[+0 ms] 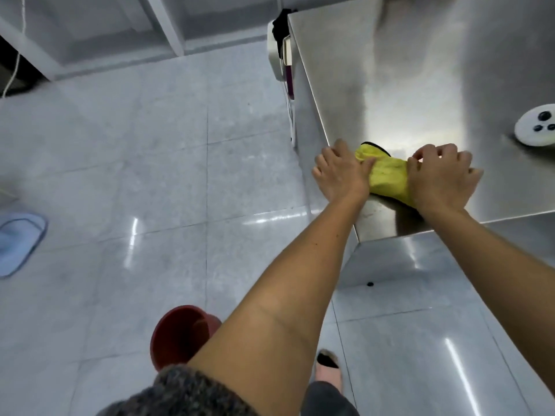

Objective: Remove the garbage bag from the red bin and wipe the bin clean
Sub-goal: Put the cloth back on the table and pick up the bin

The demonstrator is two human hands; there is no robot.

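Observation:
A yellow cloth (387,174) with a dark hem lies bunched near the front left corner of a steel table (420,70). My left hand (341,172) presses on its left end and my right hand (441,175) covers its right end, with fingers curled onto the fabric. The red bin (177,334) stands on the tiled floor below, near my feet, partly hidden behind my left forearm. No bag shows at its rim or in the visible part of its inside.
A white round device (536,124) with dark buttons sits on the table at the right. A pale blue slipper (18,241) lies on the floor at the left. A white appliance with a cord (280,52) stands beyond the table's far left edge. My foot (329,370) is by the table's leg.

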